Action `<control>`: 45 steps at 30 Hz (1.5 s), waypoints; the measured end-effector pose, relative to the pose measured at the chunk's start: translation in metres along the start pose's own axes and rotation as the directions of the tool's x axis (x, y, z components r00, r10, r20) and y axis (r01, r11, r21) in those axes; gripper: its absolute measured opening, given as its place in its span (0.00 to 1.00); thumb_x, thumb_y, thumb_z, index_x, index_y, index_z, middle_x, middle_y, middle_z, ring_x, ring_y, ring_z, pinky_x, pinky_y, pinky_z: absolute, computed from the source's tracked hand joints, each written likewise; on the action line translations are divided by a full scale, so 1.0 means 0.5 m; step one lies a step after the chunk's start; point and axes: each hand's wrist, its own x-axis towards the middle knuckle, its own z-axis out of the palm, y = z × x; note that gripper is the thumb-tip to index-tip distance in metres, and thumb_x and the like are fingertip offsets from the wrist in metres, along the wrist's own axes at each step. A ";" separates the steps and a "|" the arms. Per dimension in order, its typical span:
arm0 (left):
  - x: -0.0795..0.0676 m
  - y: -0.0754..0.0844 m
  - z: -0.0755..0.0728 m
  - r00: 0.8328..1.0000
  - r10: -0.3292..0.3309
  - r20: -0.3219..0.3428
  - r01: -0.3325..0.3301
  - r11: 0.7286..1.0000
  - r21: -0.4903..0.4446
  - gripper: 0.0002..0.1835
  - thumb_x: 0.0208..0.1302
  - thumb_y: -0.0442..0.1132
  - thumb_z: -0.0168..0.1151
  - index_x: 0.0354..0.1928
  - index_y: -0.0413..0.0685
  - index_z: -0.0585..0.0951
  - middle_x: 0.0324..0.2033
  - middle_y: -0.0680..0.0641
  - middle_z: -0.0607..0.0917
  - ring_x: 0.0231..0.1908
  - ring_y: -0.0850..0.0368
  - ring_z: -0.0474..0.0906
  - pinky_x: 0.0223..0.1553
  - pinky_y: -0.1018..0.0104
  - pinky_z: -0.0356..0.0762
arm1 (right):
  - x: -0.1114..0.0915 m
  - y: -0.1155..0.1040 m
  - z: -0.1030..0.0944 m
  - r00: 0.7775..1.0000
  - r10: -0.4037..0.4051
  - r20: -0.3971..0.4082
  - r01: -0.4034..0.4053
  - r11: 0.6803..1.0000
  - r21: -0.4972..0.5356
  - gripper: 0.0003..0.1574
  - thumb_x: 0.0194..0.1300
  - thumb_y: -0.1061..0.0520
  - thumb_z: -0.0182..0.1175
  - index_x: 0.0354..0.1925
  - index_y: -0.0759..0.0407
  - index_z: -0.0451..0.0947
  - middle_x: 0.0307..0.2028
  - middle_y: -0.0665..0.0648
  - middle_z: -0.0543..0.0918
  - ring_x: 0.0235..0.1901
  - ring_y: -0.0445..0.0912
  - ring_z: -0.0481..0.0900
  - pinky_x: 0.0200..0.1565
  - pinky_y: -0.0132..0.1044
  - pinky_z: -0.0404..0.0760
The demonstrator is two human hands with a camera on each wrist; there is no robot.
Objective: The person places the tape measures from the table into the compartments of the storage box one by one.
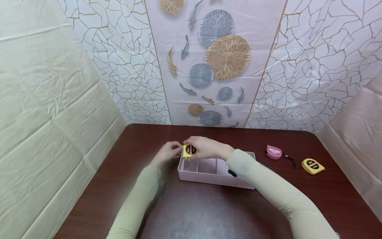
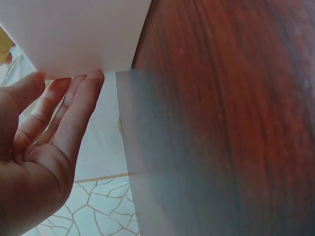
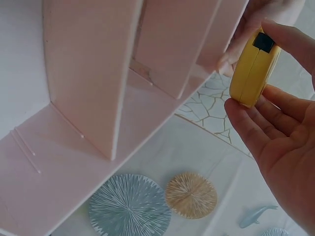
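A yellow tape measure (image 1: 189, 150) is pinched between the thumb and fingers of my right hand (image 1: 206, 147), above the left end of a pale pink divided box (image 1: 206, 178). In the right wrist view, the tape measure (image 3: 253, 73) stands on edge between thumb and fingertips, a black piece showing on its rim. My left hand (image 1: 168, 152) is at the far left corner of the box. The left wrist view has its fairly straight fingers (image 2: 81, 108) and thumb touching the edge of the box's end wall (image 2: 83, 34). My right forearm hides part of the box's right side.
To the right on the dark wooden table (image 1: 191, 212) lie a pink tape measure (image 1: 274, 152) with a black strap (image 1: 290, 161) and another yellow tape measure (image 1: 312, 166). A black strap end (image 1: 232, 173) shows in the box's right part. Patterned cloth (image 1: 209, 66) hangs behind the table.
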 end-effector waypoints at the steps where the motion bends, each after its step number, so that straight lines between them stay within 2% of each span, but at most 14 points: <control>1: 0.000 0.000 0.000 1.000 0.000 0.002 0.000 1.000 -0.002 0.09 0.73 0.36 0.60 0.44 0.35 0.83 0.42 0.40 0.85 0.41 0.49 0.85 0.46 0.56 0.86 | 0.000 0.001 0.003 1.000 -0.001 0.003 0.001 1.000 0.000 0.41 0.59 0.51 0.74 0.66 0.66 0.71 0.56 0.58 0.78 0.48 0.46 0.78 0.54 0.40 0.79; 9: 0.000 0.003 -0.003 1.000 0.010 0.009 -0.010 1.000 0.008 0.10 0.74 0.38 0.61 0.44 0.36 0.84 0.45 0.39 0.85 0.41 0.48 0.85 0.45 0.58 0.87 | 0.002 0.005 0.014 1.000 0.008 0.013 -0.008 1.000 -0.008 0.41 0.60 0.50 0.74 0.65 0.64 0.72 0.53 0.55 0.79 0.46 0.44 0.77 0.52 0.40 0.79; 17: 0.001 -0.003 -0.004 0.999 0.028 0.042 -0.027 0.999 -0.037 0.11 0.74 0.36 0.59 0.46 0.33 0.82 0.44 0.37 0.85 0.43 0.47 0.86 0.48 0.55 0.85 | 0.005 0.009 0.027 0.998 0.041 0.037 -0.041 0.999 -0.001 0.42 0.59 0.49 0.74 0.67 0.61 0.72 0.52 0.51 0.78 0.45 0.42 0.76 0.50 0.37 0.79; 27: 0.002 -0.005 -0.002 0.999 0.014 0.039 -0.012 0.999 -0.046 0.11 0.74 0.38 0.61 0.46 0.34 0.83 0.46 0.38 0.85 0.43 0.48 0.86 0.48 0.54 0.85 | 0.004 0.013 0.039 0.998 0.043 0.044 -0.042 0.999 -0.016 0.40 0.58 0.49 0.73 0.65 0.60 0.73 0.46 0.49 0.77 0.41 0.42 0.76 0.44 0.35 0.78; 34: 0.000 -0.003 -0.001 0.999 0.012 0.050 -0.008 0.997 -0.080 0.12 0.74 0.37 0.61 0.46 0.32 0.82 0.48 0.37 0.85 0.45 0.45 0.86 0.48 0.54 0.85 | 0.004 0.009 0.040 0.998 0.030 0.062 -0.030 1.000 -0.007 0.41 0.59 0.49 0.74 0.65 0.62 0.73 0.47 0.51 0.78 0.42 0.42 0.77 0.47 0.36 0.79; 45: 0.000 -0.008 -0.003 0.999 0.024 0.049 -0.021 0.997 -0.074 0.12 0.74 0.37 0.60 0.47 0.32 0.82 0.48 0.37 0.85 0.45 0.45 0.86 0.49 0.53 0.85 | 0.005 0.009 0.043 0.997 0.039 0.066 -0.038 0.999 -0.008 0.41 0.58 0.49 0.74 0.65 0.61 0.73 0.47 0.50 0.78 0.42 0.42 0.77 0.46 0.36 0.79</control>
